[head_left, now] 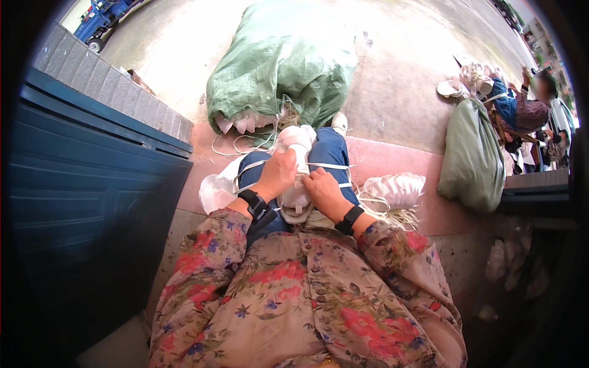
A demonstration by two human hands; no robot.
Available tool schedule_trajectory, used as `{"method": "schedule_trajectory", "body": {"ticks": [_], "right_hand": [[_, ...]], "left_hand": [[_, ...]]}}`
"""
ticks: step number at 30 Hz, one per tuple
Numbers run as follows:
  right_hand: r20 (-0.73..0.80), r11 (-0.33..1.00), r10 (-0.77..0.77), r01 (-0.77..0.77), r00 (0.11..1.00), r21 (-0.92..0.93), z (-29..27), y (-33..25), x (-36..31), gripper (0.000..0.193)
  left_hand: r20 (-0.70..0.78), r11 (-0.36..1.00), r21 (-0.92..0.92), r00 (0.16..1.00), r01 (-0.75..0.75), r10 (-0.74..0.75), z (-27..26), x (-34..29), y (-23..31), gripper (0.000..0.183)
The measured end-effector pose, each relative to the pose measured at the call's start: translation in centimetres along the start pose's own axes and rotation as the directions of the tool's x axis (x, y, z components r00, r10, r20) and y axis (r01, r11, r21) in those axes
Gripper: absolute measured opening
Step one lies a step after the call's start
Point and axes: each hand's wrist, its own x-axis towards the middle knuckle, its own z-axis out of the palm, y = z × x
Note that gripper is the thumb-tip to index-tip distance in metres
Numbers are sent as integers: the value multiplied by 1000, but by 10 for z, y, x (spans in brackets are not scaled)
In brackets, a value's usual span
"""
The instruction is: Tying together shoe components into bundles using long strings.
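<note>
A white shoe upper (295, 197) lies lengthwise between my thighs, with more white shoe pieces (296, 136) beyond it at my knees. My left hand (279, 173) is closed in a pinch over its left side; what the fingertips hold is too small to make out. From the right, my right hand (326, 194) curls its fingers onto the edge of the same upper. White laces (330, 165) run across my blue trouser legs (334, 150) on both sides. The fingers hide part of the upper's middle.
A large green woven sack (285, 67) of white pieces stands ahead. Nested white uppers (392, 191) with loose laces lie at my right, a translucent white bag (216, 192) at my left. Farther right are a filled green sack (472, 156) and a seated person (529, 110). A blue door (98, 202) flanks me.
</note>
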Motion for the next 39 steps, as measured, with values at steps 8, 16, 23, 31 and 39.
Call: {"method": "schedule_trajectory", "body": {"ticks": [8, 16, 23, 31, 39], "right_hand": [[-37, 981, -176, 172, 984, -90, -31, 2, 13, 8], [-979, 759, 148, -651, 138, 23, -311, -25, 30, 21], [-451, 419, 528, 240, 720, 875, -251, 12, 31, 26], [656, 170, 301, -716, 692, 677, -37, -6, 16, 23], [211, 659, 373, -418, 904, 626, 41, -31, 18, 21]], "left_hand": [[432, 507, -673, 843, 538, -321, -8, 26, -8, 12], [406, 789, -513, 905, 338, -123, 17, 22, 4, 14], [288, 999, 13, 957, 42, -44, -15, -15, -21, 23], [293, 982, -118, 950, 149, -109, -26, -17, -23, 34], [547, 414, -619, 744, 668, -383, -31, -24, -30, 31]]}}
